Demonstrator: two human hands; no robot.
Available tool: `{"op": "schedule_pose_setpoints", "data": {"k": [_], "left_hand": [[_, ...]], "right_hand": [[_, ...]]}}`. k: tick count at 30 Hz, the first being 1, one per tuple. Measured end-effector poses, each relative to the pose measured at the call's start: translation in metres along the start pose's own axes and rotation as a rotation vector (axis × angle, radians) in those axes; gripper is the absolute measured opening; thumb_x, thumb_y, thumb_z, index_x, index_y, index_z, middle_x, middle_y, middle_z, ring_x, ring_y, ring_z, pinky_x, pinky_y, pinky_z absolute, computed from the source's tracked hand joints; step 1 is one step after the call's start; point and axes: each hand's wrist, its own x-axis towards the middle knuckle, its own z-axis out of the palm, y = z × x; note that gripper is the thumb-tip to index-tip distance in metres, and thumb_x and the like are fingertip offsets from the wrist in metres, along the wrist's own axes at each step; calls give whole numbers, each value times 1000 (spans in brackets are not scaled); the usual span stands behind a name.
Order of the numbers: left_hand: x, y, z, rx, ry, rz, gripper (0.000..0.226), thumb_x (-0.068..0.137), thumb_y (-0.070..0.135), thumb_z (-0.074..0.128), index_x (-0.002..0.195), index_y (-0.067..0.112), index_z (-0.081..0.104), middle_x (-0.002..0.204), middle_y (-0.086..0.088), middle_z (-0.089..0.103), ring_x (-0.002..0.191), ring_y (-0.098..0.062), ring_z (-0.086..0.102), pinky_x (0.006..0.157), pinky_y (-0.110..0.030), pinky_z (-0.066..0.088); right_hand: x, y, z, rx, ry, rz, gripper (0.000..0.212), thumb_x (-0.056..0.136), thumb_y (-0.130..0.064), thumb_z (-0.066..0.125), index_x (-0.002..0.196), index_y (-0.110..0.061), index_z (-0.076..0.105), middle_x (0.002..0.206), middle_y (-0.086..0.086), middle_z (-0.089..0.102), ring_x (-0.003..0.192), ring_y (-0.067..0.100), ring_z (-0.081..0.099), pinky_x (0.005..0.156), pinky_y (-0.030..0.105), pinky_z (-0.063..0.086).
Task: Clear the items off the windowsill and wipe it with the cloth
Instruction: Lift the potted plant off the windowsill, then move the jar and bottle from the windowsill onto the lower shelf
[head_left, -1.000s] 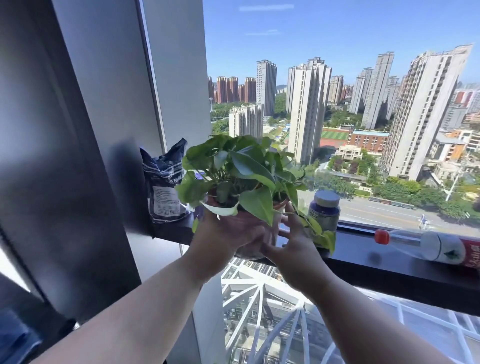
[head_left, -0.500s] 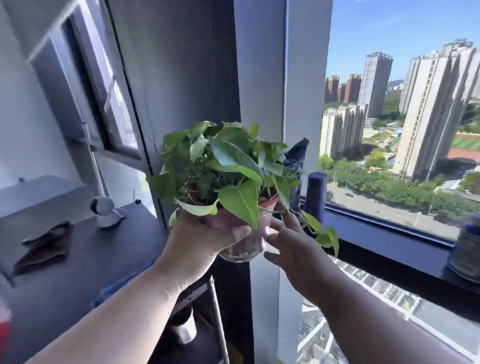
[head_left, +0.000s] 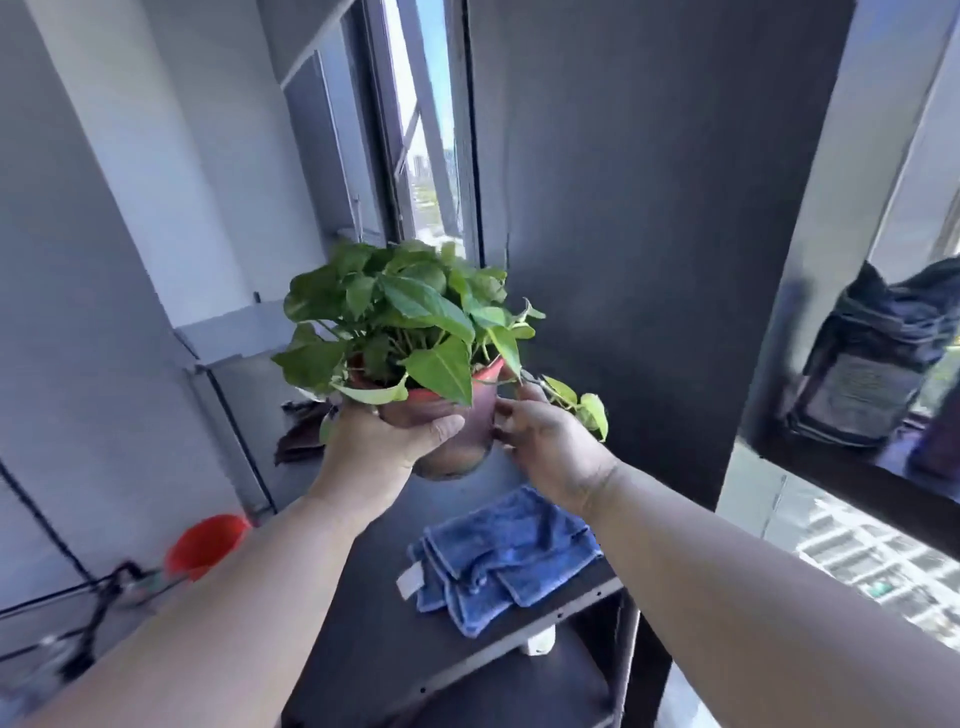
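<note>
My left hand (head_left: 382, 449) wraps around the side of a potted plant (head_left: 410, 332), thumb across the front of the reddish pot and the other fingers hidden behind it, so the grip is closed and bearing the pot. My right hand (head_left: 545, 444) sits at the pot's 3 o'clock side, fingertips (head_left: 506, 410) touching the rim and wall with the palm turned away from the pot, more a steadying touch than a full clasp. The plant is held upright in the air, its broad green leaves spreading above both hands and one trailing stem hanging over my right knuckles toward 4 o'clock. Directly under the pot, toward 6 o'clock, lies a dark shelf top (head_left: 374, 613), and on it a folded blue cloth (head_left: 501, 558) with a small white tag at its near left corner; the pot is above the shelf and not touching it. At 9 o'clock from the pot a dark crumpled rag (head_left: 301, 431) lies farther back, blurred. Down at 8 o'clock a red bucket (head_left: 205, 543) stands on the floor. Far out at 3 o'clock the dark windowsill (head_left: 852, 470) runs along the glass, and a dark bag (head_left: 878, 358) stands on it, well apart from the plant.
</note>
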Motion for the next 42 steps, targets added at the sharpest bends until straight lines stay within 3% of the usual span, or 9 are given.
{"op": "schedule_pose_setpoints", "data": {"k": [7,13,17,23,28,29,30,33,42], "left_hand": [[17,-63,-14,97,40,-138,54,74,25,99,123,23,77,118,13,81,110,1,73,98,-19,54],[7,-90,3,92,-17,-197,31,78,14,95,87,42,84,95,23,84,96,8,75,85,-6,52],[5,-99,8,117,-27,-225,33,76,27,97,105,24,82,106,13,84,106,0,74,97,-22,54],[6,-92,9,206,-19,-300,66,71,35,99,128,19,70,124,4,77,117,-13,69,104,-29,50],[-3,-76,-4,238,-79,-406,76,68,40,99,121,-1,63,102,-18,70,107,-39,68,106,-53,49],[-10,-72,-11,254,-78,-451,82,62,53,99,117,5,62,109,-16,72,107,-39,68,100,-54,50],[-17,-65,-14,271,-93,-488,87,52,68,96,116,20,62,116,-4,70,107,-34,66,95,-51,51],[-36,-41,-17,232,-227,-536,124,41,73,92,151,32,51,143,12,56,129,-20,60,108,-47,47],[-55,63,106,-8,-370,-389,14,95,37,77,108,31,79,103,16,83,105,-13,76,96,-37,58]], "right_hand": [[51,30,11,12,104,89,84,63,-17,48,145,-30,55,120,2,63,108,25,52,89,38,30],[52,51,-5,40,137,132,56,73,-16,43,114,-22,80,122,6,76,115,20,66,90,27,46],[57,54,-11,66,213,114,56,93,5,28,142,-1,54,144,32,57,110,28,64,110,42,47],[42,46,5,32,310,175,14,101,1,46,97,1,60,109,47,53,56,14,56,47,18,42],[16,22,15,104,362,255,22,83,-20,51,97,-18,35,112,3,31,79,37,50,71,33,40],[4,17,8,57,385,288,70,79,-26,53,145,-5,51,141,21,20,123,41,63,106,37,44],[-8,13,1,66,366,293,71,75,-31,55,137,3,59,137,7,20,89,38,33,107,54,11],[-44,-4,-20,133,286,269,58,79,-32,57,136,-20,65,151,31,47,142,49,41,124,60,19],[-151,-42,-77,76,405,63,49,103,-41,38,143,-24,61,135,8,71,121,26,68,107,39,47]]}}
